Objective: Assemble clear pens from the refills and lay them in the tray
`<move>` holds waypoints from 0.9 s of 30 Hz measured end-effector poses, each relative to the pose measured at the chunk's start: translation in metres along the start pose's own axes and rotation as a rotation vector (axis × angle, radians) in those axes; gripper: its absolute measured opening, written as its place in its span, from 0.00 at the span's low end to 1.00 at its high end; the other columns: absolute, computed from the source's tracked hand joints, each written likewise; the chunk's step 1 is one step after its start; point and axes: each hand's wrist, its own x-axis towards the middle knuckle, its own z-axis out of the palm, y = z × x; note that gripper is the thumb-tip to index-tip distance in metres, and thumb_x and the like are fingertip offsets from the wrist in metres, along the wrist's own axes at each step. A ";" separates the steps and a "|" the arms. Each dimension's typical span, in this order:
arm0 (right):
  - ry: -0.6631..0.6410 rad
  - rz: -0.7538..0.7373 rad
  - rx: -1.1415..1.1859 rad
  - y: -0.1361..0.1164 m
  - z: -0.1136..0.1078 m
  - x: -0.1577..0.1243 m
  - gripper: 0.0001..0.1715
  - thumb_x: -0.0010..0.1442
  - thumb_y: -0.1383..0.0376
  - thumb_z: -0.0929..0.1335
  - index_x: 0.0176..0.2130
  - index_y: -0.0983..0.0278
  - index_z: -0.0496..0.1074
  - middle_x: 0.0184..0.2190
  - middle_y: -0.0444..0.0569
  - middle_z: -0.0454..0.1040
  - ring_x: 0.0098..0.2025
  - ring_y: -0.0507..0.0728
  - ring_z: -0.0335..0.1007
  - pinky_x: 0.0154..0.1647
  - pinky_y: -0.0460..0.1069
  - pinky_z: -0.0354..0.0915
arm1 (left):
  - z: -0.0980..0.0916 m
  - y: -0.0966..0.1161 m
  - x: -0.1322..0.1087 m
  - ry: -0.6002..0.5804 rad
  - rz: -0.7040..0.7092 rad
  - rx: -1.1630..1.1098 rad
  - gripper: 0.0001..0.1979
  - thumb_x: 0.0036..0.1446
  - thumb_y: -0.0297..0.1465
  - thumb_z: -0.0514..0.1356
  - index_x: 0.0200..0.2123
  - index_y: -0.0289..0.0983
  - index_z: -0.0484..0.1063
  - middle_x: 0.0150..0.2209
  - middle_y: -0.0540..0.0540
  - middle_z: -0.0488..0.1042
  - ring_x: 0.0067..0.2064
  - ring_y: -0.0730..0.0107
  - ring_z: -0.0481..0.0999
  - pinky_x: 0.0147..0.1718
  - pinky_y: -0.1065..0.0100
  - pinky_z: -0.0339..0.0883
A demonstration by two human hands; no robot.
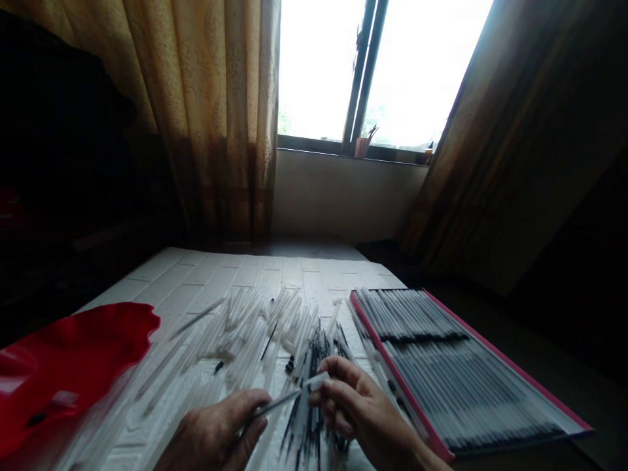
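My left hand (216, 428) is closed around a slim pen-like tube (278, 401), its end pointing up to the right. My right hand (360, 405) pinches a short translucent white cap-like piece (316, 379) just beyond the tube's tip. Whether the two parts touch is hard to tell. Below and between the hands lies a bundle of thin black rods (307, 418) that look like pen refills. Many loose clear tubes (240, 340) are spread to the left and behind, with small black plugs (290, 364) among them.
On the right, a shallow box with a red rim (387, 363) holds rows of filled tubes with dark ends. A red wavy-edged basin (112, 340) stands at left. The table has a white brick-patterned cover (196, 261). A small pink cup (362, 147) sits on the windowsill.
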 end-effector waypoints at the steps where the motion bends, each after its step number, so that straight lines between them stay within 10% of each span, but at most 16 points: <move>1: -0.007 -0.001 0.003 0.000 0.001 0.000 0.21 0.50 0.56 0.74 0.35 0.65 0.66 0.24 0.43 0.75 0.18 0.44 0.63 0.15 0.38 0.45 | 0.000 0.000 0.000 -0.005 0.001 -0.003 0.08 0.66 0.32 0.52 0.47 0.46 0.67 0.34 0.55 0.80 0.34 0.73 0.83 0.34 0.79 0.74; 27: -0.243 -0.068 -0.540 0.018 -0.007 -0.001 0.25 0.55 0.47 0.69 0.34 0.69 0.72 0.23 0.45 0.71 0.19 0.46 0.61 0.21 0.42 0.60 | 0.003 -0.001 -0.003 -0.223 0.042 0.073 0.10 0.65 0.29 0.51 0.42 0.42 0.71 0.30 0.49 0.78 0.31 0.69 0.81 0.30 0.76 0.72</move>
